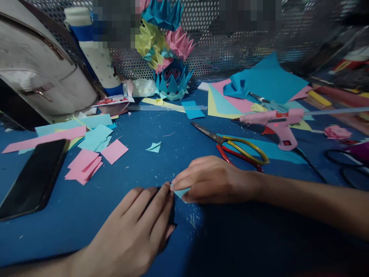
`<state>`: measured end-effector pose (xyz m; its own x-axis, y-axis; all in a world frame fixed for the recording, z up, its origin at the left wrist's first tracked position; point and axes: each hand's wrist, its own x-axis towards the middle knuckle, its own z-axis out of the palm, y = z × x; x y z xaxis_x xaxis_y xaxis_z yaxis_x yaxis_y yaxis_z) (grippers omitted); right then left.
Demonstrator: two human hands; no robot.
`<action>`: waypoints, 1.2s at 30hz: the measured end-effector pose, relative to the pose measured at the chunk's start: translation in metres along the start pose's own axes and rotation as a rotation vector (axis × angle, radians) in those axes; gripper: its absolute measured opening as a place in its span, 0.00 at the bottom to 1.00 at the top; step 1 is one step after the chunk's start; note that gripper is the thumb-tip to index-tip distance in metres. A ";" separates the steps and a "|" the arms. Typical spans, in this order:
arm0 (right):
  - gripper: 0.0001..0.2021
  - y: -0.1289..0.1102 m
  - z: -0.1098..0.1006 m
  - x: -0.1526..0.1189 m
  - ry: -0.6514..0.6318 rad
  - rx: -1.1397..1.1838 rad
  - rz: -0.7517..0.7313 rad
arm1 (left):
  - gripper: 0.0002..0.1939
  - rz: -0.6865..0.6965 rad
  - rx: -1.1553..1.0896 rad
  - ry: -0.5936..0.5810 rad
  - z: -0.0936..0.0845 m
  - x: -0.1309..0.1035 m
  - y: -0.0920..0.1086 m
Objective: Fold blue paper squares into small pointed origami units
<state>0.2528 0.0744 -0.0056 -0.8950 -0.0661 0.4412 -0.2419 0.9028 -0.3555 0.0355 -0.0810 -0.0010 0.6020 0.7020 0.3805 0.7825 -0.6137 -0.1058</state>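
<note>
Your R hand (213, 181) grasps a sm. light-blue paper piece (181, 192), thumb along its lower R edge and fingers laid over its top; the piece lies low on the blue tabletop (138, 165), btwn your two hands, mostly covered, w/ one pointed part showing. Your L hand (141, 227) lies palm down, fingers extended, index tip at the paper's L corner, next to the R fingertips; you can't tell from this view whether it pinches the corner or only presses it. Just beyond your hands, approx. center: a folded light-blue piece (155, 147), apart from the rest. To your L: a pile of pink squares (83, 167), a single pink square (114, 151) beside it, light-blue squares (95, 136) behind, and a dark phone (34, 181) nearer the edge of view. Beyond your R hand: scissors (215, 137) w/ red & yellow handles, tips pointing L and away; behind them a pink glue gun (285, 125), its red light lit, nozzle to L. At back, ctr.: a blue paper flower (173, 82), w/ yellow, pink & blue ones above.
</note>
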 end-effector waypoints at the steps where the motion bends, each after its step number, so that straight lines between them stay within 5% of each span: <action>1: 0.07 0.000 0.000 0.000 -0.004 -0.004 -0.002 | 0.16 0.005 -0.001 -0.001 0.000 -0.001 0.000; 36: 0.06 -0.002 -0.005 0.011 -0.011 0.120 0.079 | 0.18 0.014 0.012 -0.059 0.002 -0.007 -0.002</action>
<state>0.2452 0.0741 0.0043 -0.9169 -0.0018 0.3991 -0.2129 0.8480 -0.4853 0.0302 -0.0839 -0.0058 0.6208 0.7137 0.3245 0.7756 -0.6194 -0.1215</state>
